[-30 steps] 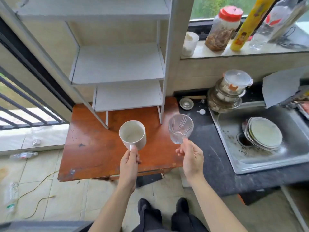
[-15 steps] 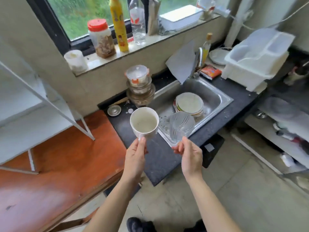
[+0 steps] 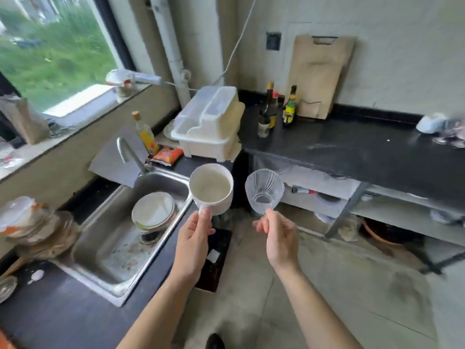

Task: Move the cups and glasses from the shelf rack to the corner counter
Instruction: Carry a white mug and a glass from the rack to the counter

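My left hand (image 3: pixel 193 238) grips the handle of a white mug (image 3: pixel 210 188), held upright in the air over the sink's right edge. My right hand (image 3: pixel 279 235) pinches the base of a clear ribbed glass (image 3: pixel 264 191), tilted so its mouth faces me. Both are carried side by side above the floor gap between the counters. The black corner counter (image 3: pixel 352 152) stretches to the right, beyond the glass. A white cup (image 3: pixel 429 123) and blurred glassware (image 3: pixel 453 137) stand at its far right end. The shelf rack is out of view.
A steel sink (image 3: pixel 113 248) with stacked plates (image 3: pixel 153 210) lies at left, with a tap (image 3: pixel 128 152) behind it. A white dish rack (image 3: pixel 211 122), bottles (image 3: pixel 276 109) and a cutting board (image 3: pixel 319 74) fill the corner. Shelves (image 3: pixel 392 212) run under the counter.
My view has swung right from the shelf rack and wooden table, past the sink, to the corner counter. Both hands still carry the mug and the glass in front of me.
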